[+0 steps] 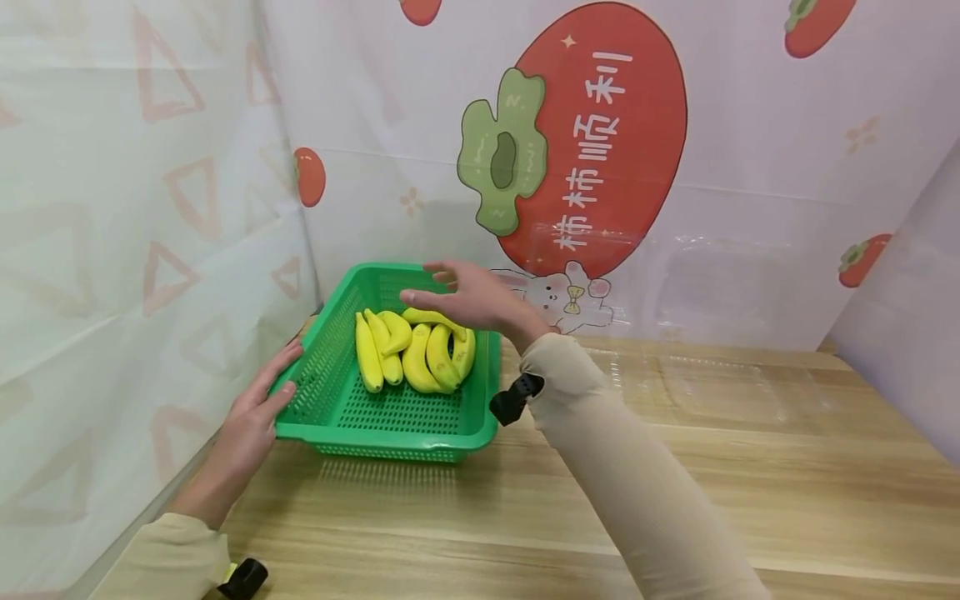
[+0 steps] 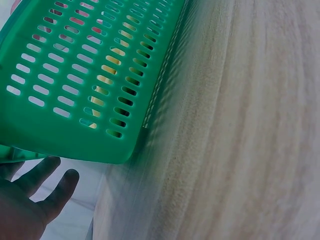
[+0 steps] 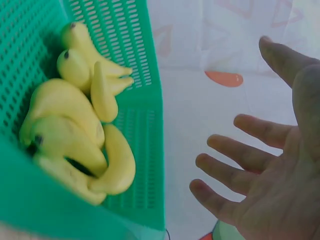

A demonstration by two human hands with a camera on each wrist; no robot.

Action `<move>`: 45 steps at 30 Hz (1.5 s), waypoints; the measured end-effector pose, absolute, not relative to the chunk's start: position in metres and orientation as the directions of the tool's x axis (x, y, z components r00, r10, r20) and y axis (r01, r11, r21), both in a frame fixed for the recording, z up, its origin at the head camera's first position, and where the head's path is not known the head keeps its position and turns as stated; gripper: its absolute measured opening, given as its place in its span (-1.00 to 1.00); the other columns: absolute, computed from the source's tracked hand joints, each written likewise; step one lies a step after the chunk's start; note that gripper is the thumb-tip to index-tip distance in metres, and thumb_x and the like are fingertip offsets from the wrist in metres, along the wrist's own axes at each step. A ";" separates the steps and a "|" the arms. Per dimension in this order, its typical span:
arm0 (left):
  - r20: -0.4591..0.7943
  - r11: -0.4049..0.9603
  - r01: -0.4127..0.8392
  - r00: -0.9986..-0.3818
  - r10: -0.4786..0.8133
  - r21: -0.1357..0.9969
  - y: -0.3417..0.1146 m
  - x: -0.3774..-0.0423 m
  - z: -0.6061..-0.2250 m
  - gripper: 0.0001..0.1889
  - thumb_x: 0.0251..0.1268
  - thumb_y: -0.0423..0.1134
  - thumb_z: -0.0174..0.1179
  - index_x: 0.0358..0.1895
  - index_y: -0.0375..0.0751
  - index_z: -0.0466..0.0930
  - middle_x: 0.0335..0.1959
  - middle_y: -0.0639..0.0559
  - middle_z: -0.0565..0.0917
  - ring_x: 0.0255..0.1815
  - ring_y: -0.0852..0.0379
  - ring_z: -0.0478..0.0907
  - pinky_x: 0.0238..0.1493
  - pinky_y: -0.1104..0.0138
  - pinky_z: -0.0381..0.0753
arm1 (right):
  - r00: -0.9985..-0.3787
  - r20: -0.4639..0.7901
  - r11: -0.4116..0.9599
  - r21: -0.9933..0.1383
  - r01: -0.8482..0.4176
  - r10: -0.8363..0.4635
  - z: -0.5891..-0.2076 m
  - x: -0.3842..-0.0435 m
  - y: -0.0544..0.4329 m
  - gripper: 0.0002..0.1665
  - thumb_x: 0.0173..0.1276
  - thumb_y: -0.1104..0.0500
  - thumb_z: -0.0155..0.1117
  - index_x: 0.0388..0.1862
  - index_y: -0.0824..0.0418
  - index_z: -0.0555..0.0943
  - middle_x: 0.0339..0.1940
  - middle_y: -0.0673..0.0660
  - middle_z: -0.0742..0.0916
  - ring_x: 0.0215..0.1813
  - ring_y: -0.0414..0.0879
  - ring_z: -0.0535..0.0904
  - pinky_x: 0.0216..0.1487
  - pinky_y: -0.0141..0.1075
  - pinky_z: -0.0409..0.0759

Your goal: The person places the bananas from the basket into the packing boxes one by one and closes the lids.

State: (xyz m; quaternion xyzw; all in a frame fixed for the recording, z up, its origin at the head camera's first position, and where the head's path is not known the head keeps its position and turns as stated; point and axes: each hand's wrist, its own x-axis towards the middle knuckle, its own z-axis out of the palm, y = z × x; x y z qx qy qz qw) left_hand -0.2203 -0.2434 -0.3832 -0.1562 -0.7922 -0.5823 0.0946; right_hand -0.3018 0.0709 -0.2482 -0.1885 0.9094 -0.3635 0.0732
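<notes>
A green plastic basket (image 1: 405,442) with slotted walls stands on the table, holding several yellow bananas (image 1: 423,367) grouped toward its back. Along the basket's left rim lies my left hand (image 1: 258,408), its fingers extended. The left wrist view shows that hand's fingertips (image 2: 71,176) spread close to the rim. My right hand (image 1: 472,296) hovers over the back right of the basket, above the bananas. In the right wrist view its fingers are spread, with nothing held, beside the basket wall.
Clear plastic containers (image 1: 723,387) stand on the wooden table (image 1: 600,500) to the right, by the back wall. A pale printed curtain (image 1: 150,250) hangs close along the left side. A printed backdrop (image 1: 397,200) with a large red persimmon rises behind the basket.
</notes>
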 end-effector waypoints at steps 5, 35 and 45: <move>0.328 0.293 0.350 -0.936 0.125 0.890 -0.246 -0.220 -0.385 -0.43 0.80 -0.22 -0.19 0.70 -0.30 0.08 0.79 0.02 0.02 0.75 0.24 -0.13 0.38 0.80 -0.01 | -0.953 0.036 0.596 -0.773 -0.218 -0.301 -0.253 -0.308 0.051 -0.13 0.46 -0.38 0.32 0.64 -0.15 0.38 0.57 0.09 0.55 0.57 0.07 0.48 0.49 0.06 0.51; 0.335 0.298 0.366 -0.930 0.151 0.881 -0.244 -0.225 -0.385 -0.42 0.81 -0.15 -0.18 0.72 -0.22 0.07 0.80 -0.01 -0.01 0.63 0.51 -0.06 0.34 0.79 0.03 | -0.972 -0.216 0.768 -0.636 0.072 -0.087 -0.319 -0.332 0.034 -0.44 0.36 -0.03 0.56 0.16 0.26 0.61 -0.21 0.12 0.60 -0.34 -0.05 0.44 -0.32 -0.24 0.45; 0.349 0.299 0.384 -0.922 0.165 0.874 -0.245 -0.225 -0.384 -0.42 0.81 -0.17 -0.19 0.72 -0.26 0.06 0.80 -0.06 0.00 0.61 0.56 -0.06 0.34 0.80 0.03 | -0.933 -0.301 0.860 -0.509 -0.019 -0.199 -0.322 -0.337 0.033 -0.67 0.34 0.08 0.60 -0.20 0.21 0.61 -0.36 0.10 0.59 -0.37 -0.05 0.51 -0.33 -0.25 0.54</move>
